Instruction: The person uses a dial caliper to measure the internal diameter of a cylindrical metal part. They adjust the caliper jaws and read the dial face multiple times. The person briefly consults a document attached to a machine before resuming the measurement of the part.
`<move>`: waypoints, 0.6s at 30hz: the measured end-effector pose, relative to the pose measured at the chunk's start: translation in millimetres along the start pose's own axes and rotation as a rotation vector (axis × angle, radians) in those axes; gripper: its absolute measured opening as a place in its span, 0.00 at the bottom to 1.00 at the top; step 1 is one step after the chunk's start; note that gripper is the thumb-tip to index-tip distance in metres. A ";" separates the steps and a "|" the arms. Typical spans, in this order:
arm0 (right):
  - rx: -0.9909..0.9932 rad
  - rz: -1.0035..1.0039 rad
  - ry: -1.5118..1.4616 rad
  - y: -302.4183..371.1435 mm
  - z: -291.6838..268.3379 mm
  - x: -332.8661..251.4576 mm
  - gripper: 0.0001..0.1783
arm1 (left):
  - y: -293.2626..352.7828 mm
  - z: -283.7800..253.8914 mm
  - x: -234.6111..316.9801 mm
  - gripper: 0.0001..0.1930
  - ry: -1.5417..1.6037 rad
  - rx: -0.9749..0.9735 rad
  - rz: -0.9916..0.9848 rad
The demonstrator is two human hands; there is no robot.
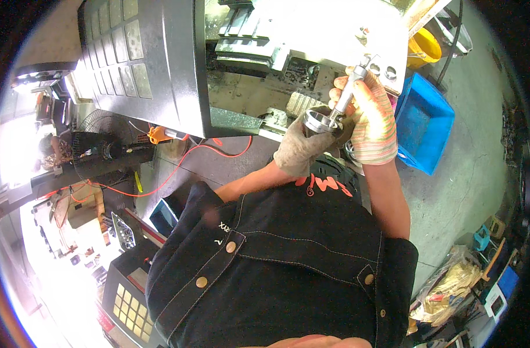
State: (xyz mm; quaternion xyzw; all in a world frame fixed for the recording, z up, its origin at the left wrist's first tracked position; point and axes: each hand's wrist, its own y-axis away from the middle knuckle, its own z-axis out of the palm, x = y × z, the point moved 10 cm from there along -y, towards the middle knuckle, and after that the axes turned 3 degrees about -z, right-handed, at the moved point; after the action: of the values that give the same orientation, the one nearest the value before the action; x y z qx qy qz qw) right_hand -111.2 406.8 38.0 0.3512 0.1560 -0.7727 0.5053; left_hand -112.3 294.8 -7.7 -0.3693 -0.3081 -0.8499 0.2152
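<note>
A bright metal ring is held by the gloved left hand, its fingers curled around the ring's outside with the opening turned upward. A slim silver hand tool is gripped in the gloved right hand, the fingers wrapped around its shaft. The tool's long axis is tilted from one o'clock down to seven, so that its lower end is brought to the ring's three-o'clock edge; whether contact is made cannot be told. From the right fingers, the ring is found toward eight o'clock; by the left hand it is already enclosed.
</note>
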 end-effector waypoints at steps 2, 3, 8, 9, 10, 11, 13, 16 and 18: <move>0.006 -0.009 -0.009 0.5 -0.3 -0.9 0.16 | -1.3 1.8 -2.3 0.23 0.007 -0.029 -0.014; 0.001 -0.012 -0.015 0.5 0.3 -1.2 0.16 | -2.8 2.6 -4.1 0.23 0.024 -0.032 -0.009; -0.029 -0.028 -0.028 -2.5 -5.1 -1.6 0.16 | -3.1 4.5 -3.0 0.24 0.017 -0.015 -0.028; -0.022 -0.027 -0.030 -2.8 -6.3 -1.1 0.15 | -4.1 3.4 -4.9 0.25 0.030 -0.023 -0.044; -0.016 -0.025 -0.031 -3.2 -7.4 -0.6 0.15 | -5.0 2.3 -7.3 0.26 0.042 -0.031 -0.061; -0.020 -0.024 -0.023 -3.4 -7.7 -0.6 0.15 | -5.5 4.6 -8.0 0.27 0.074 -0.071 -0.054; -0.029 -0.022 -0.008 -3.9 -8.3 -0.3 0.15 | -5.8 9.6 -8.9 0.30 0.140 -0.152 -0.040; -0.005 -0.025 -0.007 -4.9 -16.1 2.4 0.16 | -5.6 12.9 -7.8 0.31 0.175 -0.153 -0.063; 0.007 -0.029 -0.001 -5.0 -17.4 3.7 0.16 | -8.2 6.1 -9.7 0.34 0.142 -0.122 -0.025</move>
State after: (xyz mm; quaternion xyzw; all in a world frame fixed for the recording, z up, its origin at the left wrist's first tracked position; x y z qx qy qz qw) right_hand -109.9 416.9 22.5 0.3501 0.1581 -0.7807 0.4930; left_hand -108.0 306.2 -14.8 -0.3168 -0.2441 -0.8938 0.2030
